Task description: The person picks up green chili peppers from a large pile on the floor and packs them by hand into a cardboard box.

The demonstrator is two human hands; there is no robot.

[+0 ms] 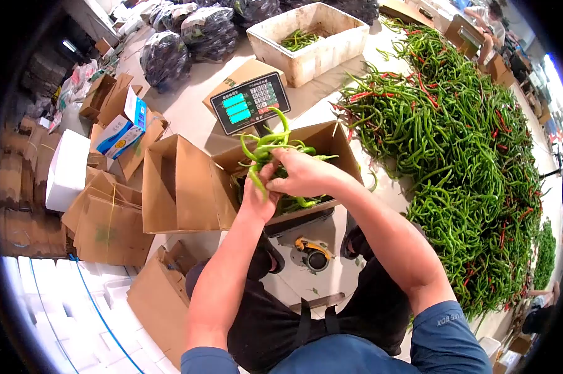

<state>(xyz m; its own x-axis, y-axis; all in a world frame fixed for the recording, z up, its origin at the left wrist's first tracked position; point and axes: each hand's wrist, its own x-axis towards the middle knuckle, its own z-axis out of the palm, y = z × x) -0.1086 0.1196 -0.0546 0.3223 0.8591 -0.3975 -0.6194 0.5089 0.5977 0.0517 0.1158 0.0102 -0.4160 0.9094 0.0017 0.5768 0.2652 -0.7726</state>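
My left hand (260,194) is closed around a small bunch of long green chili peppers (273,141), held above an open cardboard box (319,134). From the right, my right hand (303,173) meets the same bunch, its fingers bent against the peppers. More green peppers lie inside the box, partly hidden by my hands. Just behind the bunch stands the scale's display (248,103), with lit blue-green readouts and a keypad. The box appears to rest on the scale's platform, mostly hidden beneath it.
A large heap of green and some red peppers (456,187) covers the floor at right. Behind the scale stands a dirty white foam bin (309,43) with peppers. An open carton (182,187) and flattened cardboard (107,230) sit left. A tape dispenser (316,254) lies between my feet.
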